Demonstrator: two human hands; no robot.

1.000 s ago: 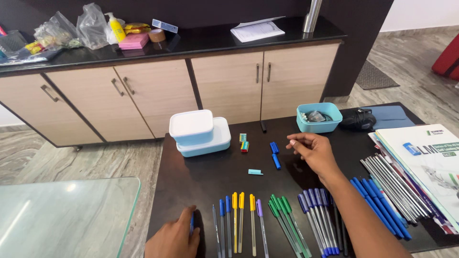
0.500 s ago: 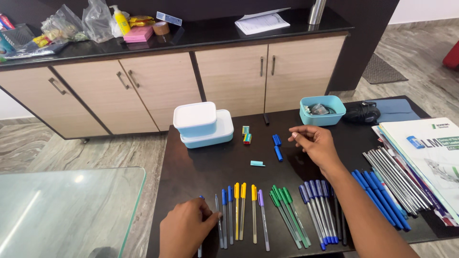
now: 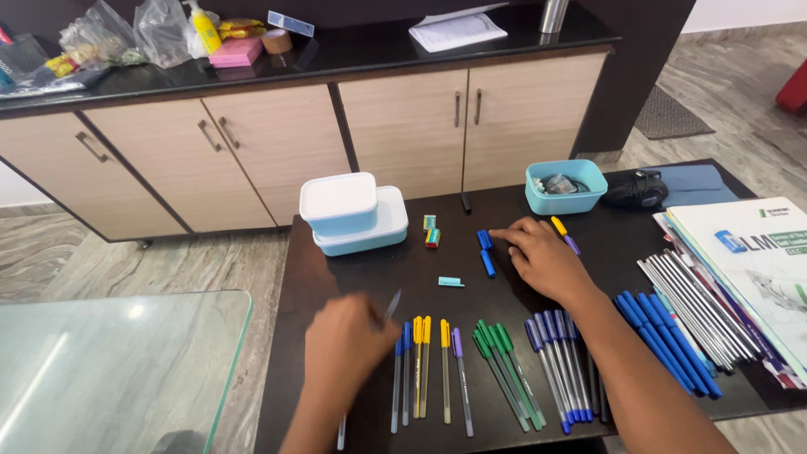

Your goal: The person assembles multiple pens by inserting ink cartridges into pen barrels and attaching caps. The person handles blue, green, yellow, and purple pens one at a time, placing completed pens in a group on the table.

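Note:
My left hand (image 3: 346, 353) hovers over the near left part of the black table (image 3: 370, 269), closed around a thin clear pen (image 3: 392, 304) that slants from upper right to lower left; the hand is blurred. Just right of it lie rows of pens: blue-capped (image 3: 402, 370), yellow-capped (image 3: 421, 361), a purple-capped one (image 3: 460, 370), green ones (image 3: 503, 370) and more blue ones (image 3: 555, 361). My right hand (image 3: 545, 259) rests flat farther back. Its fingertips are next to two blue caps (image 3: 485, 250). A yellow cap (image 3: 559, 225) and a purple cap (image 3: 572, 245) lie beside it.
Two stacked light-blue boxes with white lids (image 3: 351, 212) stand at the back left, a small teal tub (image 3: 565, 186) and a black object (image 3: 636, 189) at the back right. Blue pens (image 3: 668, 340), silver pens (image 3: 698, 307) and books (image 3: 748, 269) lie right. A glass table (image 3: 109, 361) is left.
My left hand has come up from the table's near edge and now has a clear pen in it. My right hand has sunk flat beside the blue caps.

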